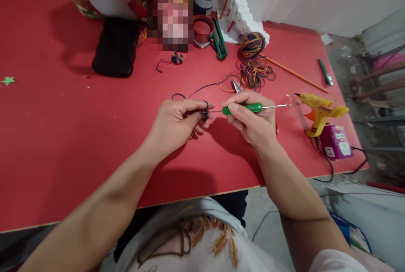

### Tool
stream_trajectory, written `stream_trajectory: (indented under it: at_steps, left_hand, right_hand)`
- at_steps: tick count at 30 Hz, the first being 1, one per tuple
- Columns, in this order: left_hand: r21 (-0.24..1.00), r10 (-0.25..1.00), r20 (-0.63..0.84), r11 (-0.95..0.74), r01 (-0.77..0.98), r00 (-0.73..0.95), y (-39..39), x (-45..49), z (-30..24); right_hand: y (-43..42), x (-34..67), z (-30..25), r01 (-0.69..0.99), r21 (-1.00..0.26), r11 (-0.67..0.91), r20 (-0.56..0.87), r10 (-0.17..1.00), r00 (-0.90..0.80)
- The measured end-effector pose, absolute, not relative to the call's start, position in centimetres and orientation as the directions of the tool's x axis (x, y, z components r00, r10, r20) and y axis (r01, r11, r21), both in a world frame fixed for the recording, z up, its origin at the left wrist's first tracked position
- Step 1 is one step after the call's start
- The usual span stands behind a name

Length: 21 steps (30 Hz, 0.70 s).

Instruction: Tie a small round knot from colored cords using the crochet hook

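My left hand (177, 122) pinches a small dark piece of crochet work (205, 114) between thumb and fingertips, with a loop of dark yarn rising from it. My right hand (251, 115) is closed around the green handle of a double-ended crochet hook (243, 108). The hook's left shaft reaches the piece at my left fingertips; whether it passes through a stitch I cannot tell. A strand of yarn (209, 86) runs from the left hand to a loose tangle of multicoloured yarn (257, 71). Just beyond my right fingers lies a metal tip (236, 86), its rest hidden.
On the red table (95, 145) lie a black case (116, 48), a small crocheted piece (177, 58), a green cutter (219, 39), a yarn ball (252, 44) and an orange stick (294, 72). A yellow glue gun (322, 109) with cord stands right, by a purple box (337, 141).
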State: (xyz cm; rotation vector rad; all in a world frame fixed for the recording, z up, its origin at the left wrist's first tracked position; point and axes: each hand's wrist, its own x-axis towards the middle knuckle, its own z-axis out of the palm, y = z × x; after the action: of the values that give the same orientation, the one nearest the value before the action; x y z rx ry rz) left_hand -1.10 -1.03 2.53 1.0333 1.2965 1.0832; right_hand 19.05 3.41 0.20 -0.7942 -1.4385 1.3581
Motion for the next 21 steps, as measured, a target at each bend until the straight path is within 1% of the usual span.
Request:
stream_trajectory:
  at_steps: [2, 6, 10, 12, 17, 19, 21]
  left_hand:
    - [0.973, 0.975, -0.222, 0.222, -0.063, -0.001, -1.1, -1.1, 2.5]
    - [0.945, 0.963, -0.271, 0.264, -0.194, -0.012, -0.8, -1.2, 2.7]
    - [0.877, 0.942, -0.335, 0.307, -0.369, -0.012, -0.6, -1.0, 2.6]
    - [0.839, 0.939, -0.345, 0.304, -0.452, -0.008, -0.6, -0.9, 2.5]
    - [0.784, 0.953, -0.294, 0.283, -0.552, 0.072, -0.8, -1.3, 2.6]
    - [0.778, 0.96, -0.258, 0.276, -0.564, 0.113, -0.8, -1.5, 2.7]
    - [0.796, 0.964, -0.236, 0.263, -0.546, 0.12, -0.8, -1.7, 2.6]
  right_hand:
    - [3.2, 18.7, 0.2, -0.182, -0.971, 0.155, 0.21, 0.914, -0.347]
    - [2.8, 18.3, 0.2, -0.17, -0.974, 0.149, 0.201, 0.917, -0.345]
    - [2.8, 18.1, -0.1, -0.205, -0.971, 0.125, 0.19, 0.92, -0.344]
    - [2.9, 17.9, -0.4, -0.218, -0.97, 0.108, 0.18, 0.921, -0.346]
    - [3.4, 17.7, -0.6, -0.266, -0.962, 0.057, 0.15, 0.927, -0.343]
    - [3.5, 17.6, -0.5, -0.295, -0.955, 0.039, 0.142, 0.931, -0.337]
    - [3.6, 17.6, -0.4, -0.321, -0.947, 0.024, 0.135, 0.935, -0.329]
